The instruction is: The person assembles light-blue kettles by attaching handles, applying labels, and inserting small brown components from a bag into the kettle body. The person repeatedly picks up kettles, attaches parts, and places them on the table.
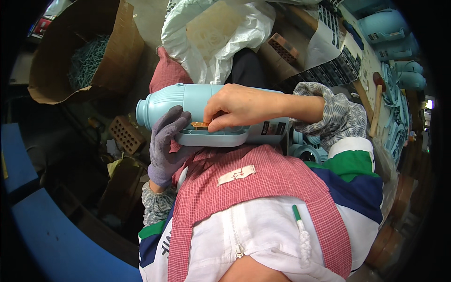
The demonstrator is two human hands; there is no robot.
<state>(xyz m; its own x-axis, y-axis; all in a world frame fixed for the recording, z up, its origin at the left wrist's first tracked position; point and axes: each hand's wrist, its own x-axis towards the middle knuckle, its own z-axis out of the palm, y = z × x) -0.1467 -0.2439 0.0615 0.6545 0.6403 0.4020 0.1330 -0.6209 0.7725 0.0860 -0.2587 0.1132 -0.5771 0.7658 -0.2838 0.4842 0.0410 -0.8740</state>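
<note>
At centre frame, the gloved left hand (167, 145) is bracing a pale blue flask (202, 113) while the bare right hand (237, 107) is pressing a small orange piece (201, 125) against its handle.

A pale blue plastic jug (188, 105) lies on its side across the lap, neck pointing left, handle facing down. A small brownish piece (200, 125), perhaps a blade, rests against the handle.

Blade end of the small copper tool (201, 125) under the right hand's (239, 107) fingertips, unseen.
</note>
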